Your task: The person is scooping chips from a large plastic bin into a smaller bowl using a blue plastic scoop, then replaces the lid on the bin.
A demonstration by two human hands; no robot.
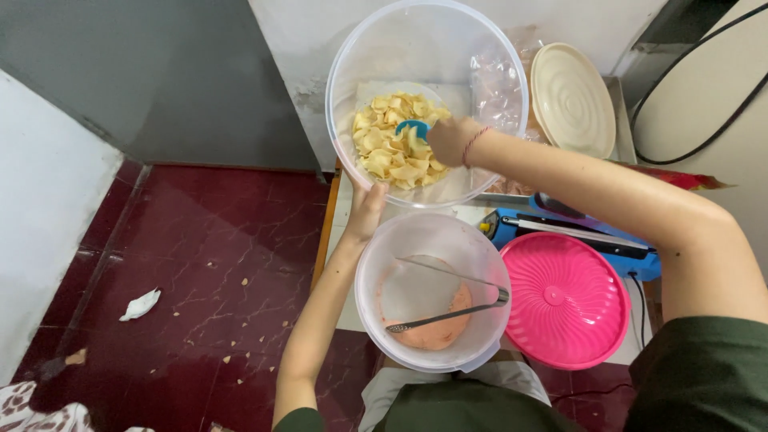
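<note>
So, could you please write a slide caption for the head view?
Right hand scoops chips with a blue scoop; left hand steadies the clear tub.

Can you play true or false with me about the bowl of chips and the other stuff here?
1. The chips sit in a big clear tub. True.
2. The right hand is inside that tub, at a blue scoop. True.
3. The round lid next to the smaller tub is green. False: it is bright pink.
4. The left hand is holding the metal tongs. False: it is up against the big tub's lower rim, and the tongs lie across the smaller tub.
5. A crumpled white scrap lies on the dark red floor. True.
6. The smaller tub is full of chips. False: it holds orange-pink powder at the bottom.
</note>
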